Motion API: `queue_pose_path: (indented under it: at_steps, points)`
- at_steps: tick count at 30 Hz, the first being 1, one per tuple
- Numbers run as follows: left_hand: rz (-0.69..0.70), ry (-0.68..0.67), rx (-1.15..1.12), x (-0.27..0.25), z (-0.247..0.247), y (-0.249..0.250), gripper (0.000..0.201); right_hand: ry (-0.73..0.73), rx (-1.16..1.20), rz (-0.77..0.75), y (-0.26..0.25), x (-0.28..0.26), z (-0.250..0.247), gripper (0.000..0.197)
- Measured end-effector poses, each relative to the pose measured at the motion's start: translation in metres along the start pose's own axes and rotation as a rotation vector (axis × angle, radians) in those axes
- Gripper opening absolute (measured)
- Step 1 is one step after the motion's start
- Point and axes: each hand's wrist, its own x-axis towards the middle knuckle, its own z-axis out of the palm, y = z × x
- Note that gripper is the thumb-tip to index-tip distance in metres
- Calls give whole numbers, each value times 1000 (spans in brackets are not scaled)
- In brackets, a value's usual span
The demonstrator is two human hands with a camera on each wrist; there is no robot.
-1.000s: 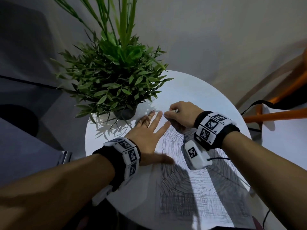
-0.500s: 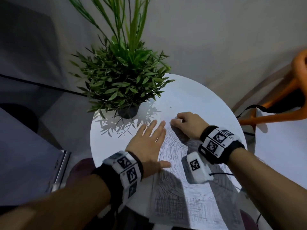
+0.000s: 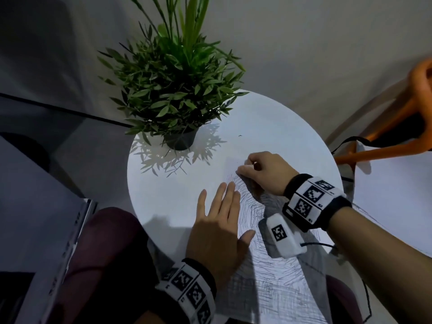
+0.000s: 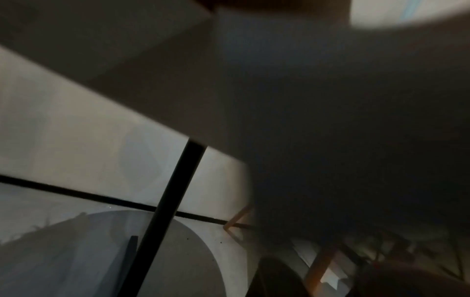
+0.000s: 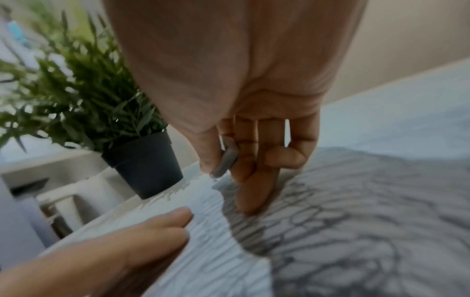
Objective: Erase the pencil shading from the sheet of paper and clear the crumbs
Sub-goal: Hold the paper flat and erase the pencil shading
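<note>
A sheet of paper (image 3: 275,274) covered in pencil shading lies on the round white table (image 3: 280,127). My right hand (image 3: 259,170) pinches a small grey eraser (image 5: 227,158) between thumb and fingers, its lower end on the paper's far edge. One finger of that hand also touches the shaded paper (image 5: 356,211). My left hand (image 3: 219,225) lies flat with straight fingers on the sheet's left side, just near of the right hand. In the right wrist view the left hand's fingers (image 5: 157,227) rest on the sheet. The left wrist view is dark and blurred.
A green plant in a dark pot (image 3: 180,140) stands at the table's far left, close to the hands. A tiny dark crumb (image 3: 240,135) lies on the table beyond the paper. An orange chair (image 3: 397,127) stands to the right. A white slab (image 3: 58,249) sits at left.
The head camera has tilted, shifting the scene down. My right hand stays at the sheet's far edge with the eraser, shifting slightly; my left hand remains flat on the paper.
</note>
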Motion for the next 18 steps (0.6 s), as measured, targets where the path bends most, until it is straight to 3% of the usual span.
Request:
queue_pose_path:
  at_steps: [3, 10, 16, 18]
  points:
    - [2, 25, 9, 1, 2, -1, 76, 10, -82, -72, -12, 9, 0, 27]
    - [8, -3, 57, 5, 6, -2, 84, -203, -279, -168, -26, 19, -10, 17]
    - [19, -24, 112, 5, 7, -4, 89, -87, -292, -130, -29, 29, -11, 21]
    - [15, -31, 102, 3, 7, -2, 89, -128, -242, -93, -25, 28, -12, 19]
